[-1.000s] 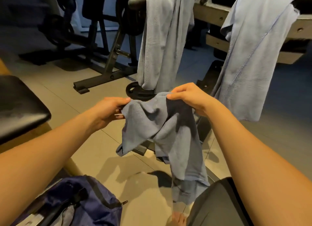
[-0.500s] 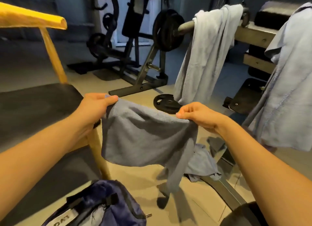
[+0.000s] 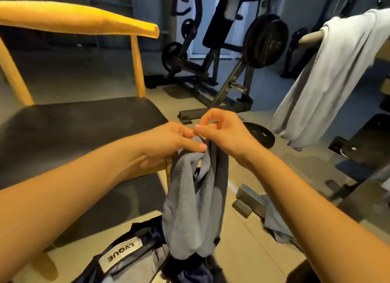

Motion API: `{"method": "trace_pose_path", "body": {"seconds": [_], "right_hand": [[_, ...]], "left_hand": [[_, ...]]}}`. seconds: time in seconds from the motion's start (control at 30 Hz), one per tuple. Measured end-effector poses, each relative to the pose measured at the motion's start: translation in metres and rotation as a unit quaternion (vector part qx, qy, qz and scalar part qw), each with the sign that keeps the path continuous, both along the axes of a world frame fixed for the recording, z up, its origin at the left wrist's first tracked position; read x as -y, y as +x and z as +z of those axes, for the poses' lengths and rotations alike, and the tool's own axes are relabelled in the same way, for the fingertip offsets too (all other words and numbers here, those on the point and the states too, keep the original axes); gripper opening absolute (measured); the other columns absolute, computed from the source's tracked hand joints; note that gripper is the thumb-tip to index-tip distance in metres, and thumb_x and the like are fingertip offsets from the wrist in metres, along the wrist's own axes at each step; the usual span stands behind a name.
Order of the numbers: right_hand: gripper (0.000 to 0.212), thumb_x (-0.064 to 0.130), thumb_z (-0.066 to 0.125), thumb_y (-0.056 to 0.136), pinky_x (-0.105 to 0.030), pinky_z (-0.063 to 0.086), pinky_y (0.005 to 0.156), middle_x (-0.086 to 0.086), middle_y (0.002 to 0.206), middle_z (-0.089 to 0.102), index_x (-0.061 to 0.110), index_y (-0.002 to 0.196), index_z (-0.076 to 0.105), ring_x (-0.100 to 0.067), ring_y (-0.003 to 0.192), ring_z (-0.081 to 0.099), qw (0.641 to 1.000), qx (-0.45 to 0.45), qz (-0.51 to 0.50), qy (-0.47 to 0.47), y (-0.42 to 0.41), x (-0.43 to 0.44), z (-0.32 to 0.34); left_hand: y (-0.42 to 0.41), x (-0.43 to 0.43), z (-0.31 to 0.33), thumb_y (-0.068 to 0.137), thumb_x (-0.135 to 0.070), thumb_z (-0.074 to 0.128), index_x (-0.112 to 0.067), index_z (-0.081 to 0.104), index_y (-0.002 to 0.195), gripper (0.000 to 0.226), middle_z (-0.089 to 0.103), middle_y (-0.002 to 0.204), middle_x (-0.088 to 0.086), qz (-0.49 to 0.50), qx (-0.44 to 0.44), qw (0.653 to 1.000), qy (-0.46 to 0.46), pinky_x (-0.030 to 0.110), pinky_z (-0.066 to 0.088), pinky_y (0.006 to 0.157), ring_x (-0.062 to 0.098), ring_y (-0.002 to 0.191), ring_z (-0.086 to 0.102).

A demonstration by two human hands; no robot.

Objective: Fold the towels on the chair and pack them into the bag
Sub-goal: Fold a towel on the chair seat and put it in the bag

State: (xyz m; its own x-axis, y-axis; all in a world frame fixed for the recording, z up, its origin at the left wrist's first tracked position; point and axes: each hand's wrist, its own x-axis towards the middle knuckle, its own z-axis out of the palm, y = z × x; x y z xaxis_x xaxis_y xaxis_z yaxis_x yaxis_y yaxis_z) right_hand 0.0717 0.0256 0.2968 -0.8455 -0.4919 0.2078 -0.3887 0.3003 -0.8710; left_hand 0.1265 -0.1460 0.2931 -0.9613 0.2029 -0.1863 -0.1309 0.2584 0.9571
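Grey-blue terry hangs doubled in the air: the towel is held up by its top edge, and its lower end dangles just above the open dark-blue bag on the floor, beside the chair. The left hand and right hand meet at the top, touching. The fingers of both are curled in and pinch the gathered corners together. This looks like the first fold, corner brought to corner. The next move probably calls for passing both corners to one hand. The other hand could then catch the hanging loop and halve the towel again before it is lowered into the bag. A pale towel hangs over a bar, and a crumpled towel lies on the floor nearby.
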Motion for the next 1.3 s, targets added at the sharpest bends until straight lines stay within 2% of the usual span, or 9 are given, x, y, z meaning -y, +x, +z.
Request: {"method": "trace_pose_path", "body": {"seconds": [0.07,0.17,0.3,0.47,0.63,0.8,1.0,1.2,1.3], "right_hand": [[0.027,0.027,0.072,0.094,-0.055,0.054,0.086,-0.030,0.084,0.065,0.001,0.099,0.067,-0.036,0.076,0.062,1.000,0.004,0.005,0.008,0.001,0.010,-0.003],[0.034,0.037,0.072,0.092,-0.042,0.058,0.080,-0.017,0.094,0.073,0.004,0.096,0.071,-0.028,0.087,0.069,0.998,0.043,0.032,0.019,-0.002,0.018,-0.007],[0.046,0.051,0.068,0.082,-0.023,0.050,0.066,-0.005,0.079,0.067,0.006,0.089,0.069,-0.010,0.071,0.061,0.984,0.130,0.101,0.066,-0.008,0.020,-0.011],[0.054,0.056,0.071,0.074,-0.032,0.045,0.078,-0.009,0.087,0.064,0.005,0.089,0.067,-0.020,0.082,0.059,0.981,0.154,0.079,0.084,-0.026,0.008,-0.027],[0.028,0.028,0.078,0.083,-0.037,0.056,0.095,-0.011,0.108,0.075,0.004,0.096,0.073,-0.027,0.104,0.071,0.963,0.220,0.096,0.125,-0.049,-0.004,-0.043],[0.029,0.023,0.072,0.092,-0.038,0.056,0.098,-0.012,0.115,0.074,0.004,0.113,0.074,-0.029,0.108,0.071,0.928,0.247,0.160,0.227,-0.053,-0.011,-0.035],[0.013,0.014,0.073,0.090,-0.039,0.058,0.094,-0.019,0.116,0.073,0.005,0.098,0.073,-0.035,0.110,0.070,0.910,0.271,0.164,0.267,-0.046,0.002,-0.015],[0.039,0.017,0.083,0.080,-0.050,0.050,0.107,-0.020,0.121,0.071,-0.002,0.112,0.070,-0.038,0.113,0.068,0.925,0.256,0.117,0.253,-0.051,0.001,0.029],[0.021,0.013,0.078,0.086,-0.052,0.048,0.108,-0.015,0.121,0.072,0.008,0.106,0.077,-0.035,0.115,0.067,0.945,0.233,0.094,0.212,-0.060,0.004,0.043]], "left_hand": [[0.001,0.009,-0.001,0.089,-0.007,0.074,0.012,0.072,0.105,0.025,0.071,0.101,0.026,0.022,-0.006,1.000,0.002,0.028,0.058,0.076,0.027,0.086,0.067],[0.006,0.027,0.006,0.090,-0.008,0.071,-0.008,0.078,0.082,0.011,0.075,0.086,0.010,0.021,-0.030,0.999,-0.030,0.021,0.054,0.067,0.013,0.077,0.069],[0.013,0.064,0.019,0.091,-0.012,0.065,-0.008,0.073,0.077,0.017,0.068,0.080,0.008,0.066,-0.074,0.990,-0.105,0.029,0.047,0.074,0.012,0.073,0.062],[0.014,0.113,0.020,0.087,-0.016,0.065,0.005,0.069,0.086,0.021,0.065,0.086,0.015,0.185,-0.110,0.971,-0.106,0.036,0.043,0.077,0.022,0.082,0.057],[0.007,0.142,0.015,0.083,-0.016,0.066,-0.017,0.073,0.069,0.016,0.063,0.068,0.000,0.303,-0.130,0.940,-0.091,0.024,0.034,0.052,0.010,0.058,0.051],[0.003,0.155,0.015,0.087,-0.013,0.065,-0.016,0.067,0.076,0.011,0.055,0.066,-0.002,0.399,-0.142,0.905,-0.035,0.029,0.031,0.054,0.010,0.057,0.044],[0.005,0.171,0.024,0.087,-0.010,0.065,0.000,0.072,0.101,0.018,0.063,0.090,0.008,0.457,-0.178,0.871,0.039,0.030,0.040,0.063,0.017,0.074,0.053],[0.014,0.194,0.050,0.094,-0.014,0.059,-0.010,0.062,0.080,0.015,0.058,0.080,0.006,0.489,-0.262,0.830,0.058,0.033,0.045,0.071,0.016,0.074,0.053],[0.010,0.208,0.069,0.098,-0.017,0.057,-0.016,0.062,0.085,0.014,0.060,0.085,0.001,0.518,-0.290,0.803,0.059,0.031,0.048,0.076,0.014,0.080,0.055]]}}
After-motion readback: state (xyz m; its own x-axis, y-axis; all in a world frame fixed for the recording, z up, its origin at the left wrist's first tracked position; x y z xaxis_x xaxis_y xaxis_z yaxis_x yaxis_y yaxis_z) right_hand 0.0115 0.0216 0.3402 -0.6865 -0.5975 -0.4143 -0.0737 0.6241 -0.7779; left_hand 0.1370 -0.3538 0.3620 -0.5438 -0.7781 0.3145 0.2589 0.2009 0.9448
